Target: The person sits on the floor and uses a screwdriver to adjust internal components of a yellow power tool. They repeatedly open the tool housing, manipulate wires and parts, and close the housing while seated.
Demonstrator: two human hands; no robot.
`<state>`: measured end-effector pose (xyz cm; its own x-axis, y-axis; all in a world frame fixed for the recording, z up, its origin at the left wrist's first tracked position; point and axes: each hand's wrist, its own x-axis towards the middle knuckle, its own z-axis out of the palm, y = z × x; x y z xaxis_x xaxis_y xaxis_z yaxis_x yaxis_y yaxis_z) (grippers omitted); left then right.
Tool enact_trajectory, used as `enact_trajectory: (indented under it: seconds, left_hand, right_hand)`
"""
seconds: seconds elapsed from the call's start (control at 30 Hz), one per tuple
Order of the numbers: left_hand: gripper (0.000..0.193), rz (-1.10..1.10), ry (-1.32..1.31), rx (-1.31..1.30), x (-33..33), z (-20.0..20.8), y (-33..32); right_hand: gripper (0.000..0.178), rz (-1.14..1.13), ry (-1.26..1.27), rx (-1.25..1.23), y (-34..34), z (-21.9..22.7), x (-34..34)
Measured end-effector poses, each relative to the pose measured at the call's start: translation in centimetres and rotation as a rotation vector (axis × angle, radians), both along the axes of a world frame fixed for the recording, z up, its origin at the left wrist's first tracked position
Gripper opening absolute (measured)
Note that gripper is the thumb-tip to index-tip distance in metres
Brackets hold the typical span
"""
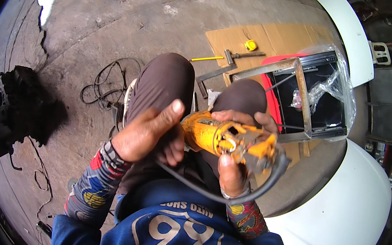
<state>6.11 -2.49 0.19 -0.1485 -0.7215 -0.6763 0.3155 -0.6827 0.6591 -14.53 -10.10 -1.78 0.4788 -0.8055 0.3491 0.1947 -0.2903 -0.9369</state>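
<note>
Over my lap my right hand (233,175) grips a worn yellow angle grinder (204,136), thumb on the near side and fingers along the far side. Its rear housing is broken or opened, baring dirty inner parts and what look like wires. From that rear end a thick dark power cord (207,190) loops back toward my left hand (148,134). That hand is beside the grinder's left end, thumb stretched out and fingers loosely bent apart, with nothing seen in it. The grinder's left end is partly hidden by my left hand and knees.
Ahead on cardboard (284,38) lie a yellow tape measure (250,45), a hammer (243,55) and a rusty metal frame (301,99). White curved panels (342,209) stand at the right. A loose black cable (97,86) and a dark engine block (22,106) are on the left.
</note>
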Motion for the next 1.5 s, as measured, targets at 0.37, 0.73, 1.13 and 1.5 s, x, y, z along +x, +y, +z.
enact_trajectory:
  seconds: [0.37, 0.73, 1.13, 1.5]
  left_hand:
    - [0.065, 0.431, 0.900, -0.140, -4.0, 0.1, 0.5]
    - [0.067, 0.263, 0.482, -0.470, -2.9, -2.8, -0.5]
    - [0.058, 0.051, -0.430, -0.667, -5.0, -3.6, -2.6]
    - [0.062, 0.017, -0.021, -0.469, -2.3, -3.4, 2.3]
  right_hand:
    - [0.075, 0.431, 0.191, -0.654, -1.3, 3.0, 1.5]
    - [0.067, 0.206, -0.098, 0.867, 0.5, 0.7, 0.2]
    - [0.057, 0.071, -0.093, 0.789, 0.1, -1.8, 0.8]
    - [0.049, -0.007, 0.013, 0.755, 0.8, -1.0, 3.0]
